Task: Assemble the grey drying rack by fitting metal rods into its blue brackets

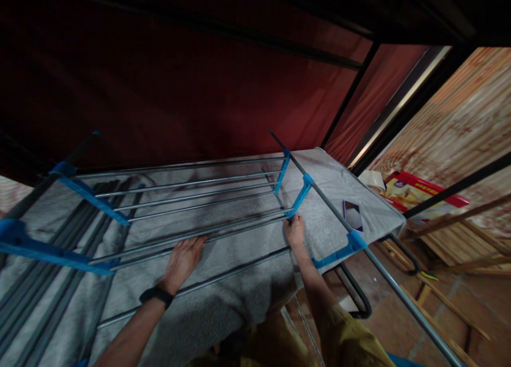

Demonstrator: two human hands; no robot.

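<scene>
A metal drying rack (187, 197) with silver rods and blue plastic joints lies across a grey blanket (223, 303). My left hand (183, 260) rests on two adjacent rods near the middle, fingers curled over them. My right hand (294, 231) grips the end of a rod where it meets a blue joint (300, 195). A black band sits on my left wrist.
A phone (353, 215) lies on the blanket to the right. Dark rods (51, 282) lie loose at the left. A red curtain hangs behind. A red-and-yellow box (415, 194) and wooden slats (463, 239) sit on the tiled floor at right.
</scene>
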